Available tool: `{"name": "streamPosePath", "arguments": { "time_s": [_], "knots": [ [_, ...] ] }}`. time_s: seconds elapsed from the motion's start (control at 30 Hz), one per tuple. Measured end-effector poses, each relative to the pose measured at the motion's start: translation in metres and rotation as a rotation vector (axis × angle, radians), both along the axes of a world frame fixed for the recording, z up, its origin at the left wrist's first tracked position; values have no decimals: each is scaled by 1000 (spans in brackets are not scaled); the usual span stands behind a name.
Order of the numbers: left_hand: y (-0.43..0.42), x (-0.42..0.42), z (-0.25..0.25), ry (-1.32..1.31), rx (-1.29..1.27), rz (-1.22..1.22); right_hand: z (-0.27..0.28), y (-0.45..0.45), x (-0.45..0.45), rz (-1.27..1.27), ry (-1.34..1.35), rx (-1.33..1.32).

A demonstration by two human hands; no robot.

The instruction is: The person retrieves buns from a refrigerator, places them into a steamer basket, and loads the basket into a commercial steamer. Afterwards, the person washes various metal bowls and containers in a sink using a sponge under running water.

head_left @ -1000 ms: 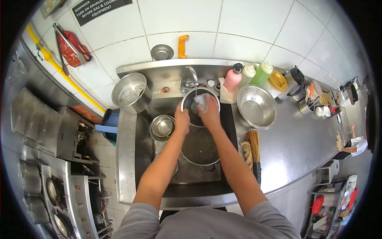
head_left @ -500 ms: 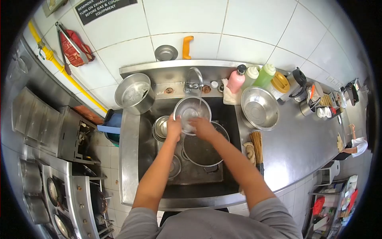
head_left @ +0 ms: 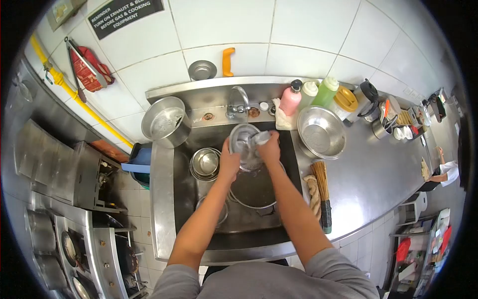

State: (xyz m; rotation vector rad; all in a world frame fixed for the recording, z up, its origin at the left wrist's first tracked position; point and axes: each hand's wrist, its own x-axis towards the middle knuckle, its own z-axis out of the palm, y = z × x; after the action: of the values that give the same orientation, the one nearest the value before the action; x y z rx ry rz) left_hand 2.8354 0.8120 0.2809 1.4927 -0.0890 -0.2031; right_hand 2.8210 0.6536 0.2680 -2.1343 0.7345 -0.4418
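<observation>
A shiny metal bowl is held over the sink below the faucet, its inside facing up. My left hand grips its left rim with closed fingers. At the right rim my right hand is closed around a pale, blurred scrubbing cloth or pad that reaches into the bowl. Under the bowl a large round pot rests in the sink. Nested metal bowls lie to the left, and another round metal dish is partly hidden by my left forearm.
A deep pot stands at the sink's back left corner. On the right counter are a metal colander, a stick brush, a pink bottle and a green bottle. Another person is at the far right.
The bowl has moved slightly up and right since half a second ago and is tilted. My right hand has shifted from inside the bowl to its right rim. The view has shifted slightly.
</observation>
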Motion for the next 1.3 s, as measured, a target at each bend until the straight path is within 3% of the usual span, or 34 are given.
{"name": "streamPosePath", "arguments": {
  "time_s": [0.1, 0.13, 0.2, 0.23, 0.27, 0.33, 0.37, 0.43, 0.47, 0.5, 0.57, 0.6, 0.7, 0.77, 0.83, 0.93, 0.97, 1.03, 1.07, 1.2, 1.27, 1.3],
  "knots": [
    [2, -10, 3, -25, -87, 109, -57, 25, -19, -150, 34, 520],
    [9, -13, 1, 48, -298, 129, -49, 28, -36, -152, 36, 519],
    [30, -1, -39, 114, -374, 174, -16, 35, -70, 152, 100, 1224],
    [42, 2, -53, 177, -450, 218, -18, 37, -74, 153, 99, 1227],
    [54, -4, -52, 176, -447, 214, -19, 38, -77, 157, -92, 1224],
    [70, -24, -52, 501, -384, 87, -3, 37, -78, 236, -398, 1252],
    [74, -34, -62, 506, -378, 79, 0, 38, -77, 224, -402, 1254],
    [77, -45, -80, 611, -314, -60, 3, 47, -74, 531, -393, 1638],
    [74, -49, -87, 574, -192, -78, -3, 63, -75, 534, -362, 1611],
    [74, -49, -93, 578, -184, -85, -8, 74, -84, 300, -103, 1751],
    [76, -43, -105, 643, -430, -101, -39, 110, -98, 145, -203, 1969],
    [79, -41, -108, 676, -553, -107, -47, 116, -112, 133, -212, 1976],
    [112, -46, -66, 440, -118, 31, -58, 125, -153, 251, -31, 1889],
    [141, -36, -65, 357, -95, -63, -38, 107, -180, 442, 133, 1618],
    [172, -27, -82, 327, -36, -108, -51, 84, -205, 425, 151, 1624],
    [189, -24, -100, 134, 592, -418, -66, 52, -227, 271, 214, 1465],
    [188, -29, -110, 142, 590, -412, -66, 44, -233, 315, 157, 1427],
    [185, -38, -122, -227, 1075, -585, -62, 35, -242, 361, 107, 1392],
    [178, -43, -127, -111, 1113, -589, -59, 33, -245, 344, 100, 1409],
    [168, -45, -142, -195, 1161, -551, -59, 30, -254, 317, 83, 1447],
    [141, -39, -119, -326, 1131, -264, -57, 27, -256, 318, 72, 1443],
    [123, -37, -104, -327, 1128, -266, -56, 26, -256, 316, 64, 1445]
  ]
}}
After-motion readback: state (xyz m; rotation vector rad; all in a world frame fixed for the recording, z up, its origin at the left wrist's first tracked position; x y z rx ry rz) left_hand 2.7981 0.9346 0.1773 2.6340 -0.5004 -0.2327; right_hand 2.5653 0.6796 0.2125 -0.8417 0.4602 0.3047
